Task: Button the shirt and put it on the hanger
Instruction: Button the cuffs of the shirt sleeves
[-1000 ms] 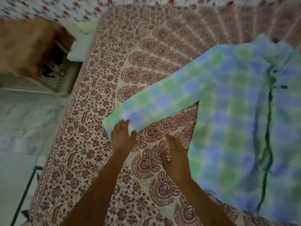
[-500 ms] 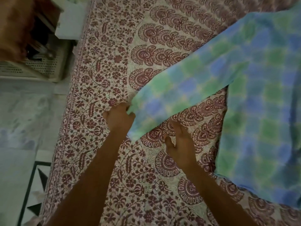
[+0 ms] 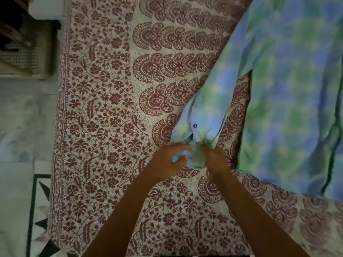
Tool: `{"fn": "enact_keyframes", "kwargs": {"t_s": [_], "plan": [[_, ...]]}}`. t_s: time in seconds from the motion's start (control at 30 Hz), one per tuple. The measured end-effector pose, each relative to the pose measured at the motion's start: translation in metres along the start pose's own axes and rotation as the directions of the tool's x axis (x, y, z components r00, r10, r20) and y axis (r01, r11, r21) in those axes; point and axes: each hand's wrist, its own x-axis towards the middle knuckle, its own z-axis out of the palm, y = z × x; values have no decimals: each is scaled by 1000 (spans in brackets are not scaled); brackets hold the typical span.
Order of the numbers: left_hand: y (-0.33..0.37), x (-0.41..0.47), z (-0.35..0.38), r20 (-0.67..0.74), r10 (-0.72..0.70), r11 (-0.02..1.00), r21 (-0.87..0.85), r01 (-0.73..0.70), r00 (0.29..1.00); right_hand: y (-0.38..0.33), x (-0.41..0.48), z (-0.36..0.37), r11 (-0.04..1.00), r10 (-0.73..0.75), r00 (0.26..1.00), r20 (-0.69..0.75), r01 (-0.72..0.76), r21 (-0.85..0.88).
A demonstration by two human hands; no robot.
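Note:
A blue-and-green checked shirt point(image 3: 293, 93) lies spread over the right part of the bed. Its left sleeve point(image 3: 215, 93) runs down and left to the cuff point(image 3: 194, 154), which sits bunched between both hands. My left hand point(image 3: 167, 162) pinches the cuff's left edge. My right hand point(image 3: 213, 160) grips the cuff's right side, fingertips almost touching the left hand's. A dark sleeve button point(image 3: 195, 125) shows just above the hands. The front placket runs as a dark line point(image 3: 332, 145) at the far right. No hanger is in view.
The bed is covered by a cream bedspread point(image 3: 111, 127) with a maroon floral print. Its left edge drops to a pale marble floor point(image 3: 18, 127). A perforated plastic crate point(image 3: 24, 56) stands on the floor at the upper left.
The view has shifted right and closer. The sleeve end has been drawn toward me and bunched. My right hand moved from the bedspread onto the cuff, joining my left hand.

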Motion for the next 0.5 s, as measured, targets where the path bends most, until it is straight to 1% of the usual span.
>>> {"fn": "enact_keyframes", "kwargs": {"t_s": [0.03,0.07,0.13,0.17,0.2,0.27,0.33,0.37,0.43,0.5], "plan": [[-2,1,-1,-79,-26,999,-34,23,997,4,3,-5,999,18,999,-51,-16,38],[-2,2,-4,-196,-26,1000,-13,24,980,7,5,-8,996,36,997,-74,-30,81],[-3,5,-10,-438,8,993,110,45,899,9,1,-10,990,53,997,-50,-46,132],[-2,6,-11,-501,25,985,160,64,865,11,-2,-12,990,50,999,-20,-47,136],[-2,9,-11,-514,30,975,205,89,858,13,-3,-12,991,45,999,18,-47,126],[-2,10,-7,-440,-24,945,284,164,898,17,-10,-11,985,67,996,60,-76,155],[-3,9,2,-385,-77,929,308,207,920,22,-16,-8,966,121,990,68,-133,223],[-3,8,6,-391,-90,930,295,218,916,23,-19,-7,960,135,989,64,-146,241],[-4,6,13,-458,-111,945,226,236,882,26,-22,-7,950,127,990,62,-140,278],[-1,4,14,-547,-186,959,78,271,816,28,-24,-8,942,120,992,42,-127,311]]}}
